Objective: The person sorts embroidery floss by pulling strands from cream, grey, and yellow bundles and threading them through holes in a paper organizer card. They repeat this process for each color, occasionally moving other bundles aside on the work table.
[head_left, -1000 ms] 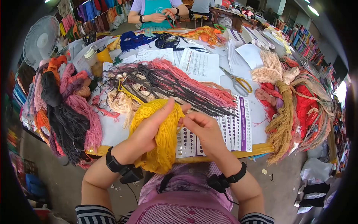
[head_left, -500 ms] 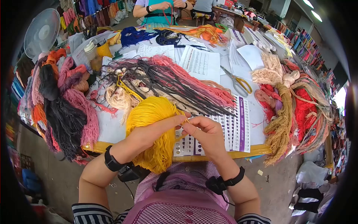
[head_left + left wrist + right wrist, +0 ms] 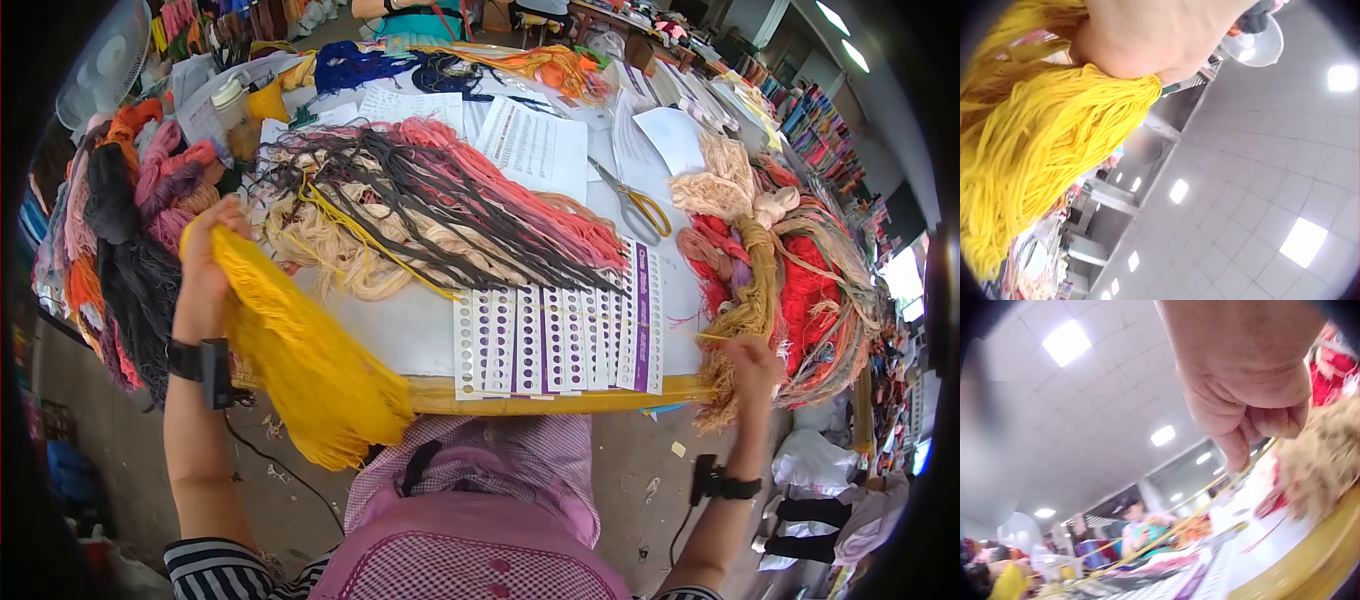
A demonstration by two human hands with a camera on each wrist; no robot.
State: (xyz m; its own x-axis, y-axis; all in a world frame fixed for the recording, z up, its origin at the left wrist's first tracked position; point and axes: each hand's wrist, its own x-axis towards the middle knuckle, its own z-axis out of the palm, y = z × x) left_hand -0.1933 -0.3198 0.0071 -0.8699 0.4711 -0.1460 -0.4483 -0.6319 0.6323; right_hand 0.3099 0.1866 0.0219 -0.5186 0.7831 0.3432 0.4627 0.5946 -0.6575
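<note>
A thick skein of yellow yarn (image 3: 300,350) hangs from my left hand (image 3: 205,275), which grips its upper end at the table's left side. In the left wrist view the loops of the skein spread downward from under the hand. Far to the right, my right hand (image 3: 752,370) has its fingers curled and pinches a yellow strand (image 3: 1166,539). The right wrist view shows that strand stretched, in two lines, back toward the left. Beneath its path lie white and purple cards with rows of holes (image 3: 560,340).
A spread of pink, dark grey and cream yarn (image 3: 440,200) covers the table's middle. Scissors (image 3: 637,208) and printed sheets (image 3: 535,150) lie behind it. Dark and pink skeins (image 3: 120,210) hang at the left; tan and red ones (image 3: 760,270) at the right. A person stands across the table.
My hands were together at the yellow skein and have moved far apart. The left carried the skein leftward, and the right drew a strand out to the right.
</note>
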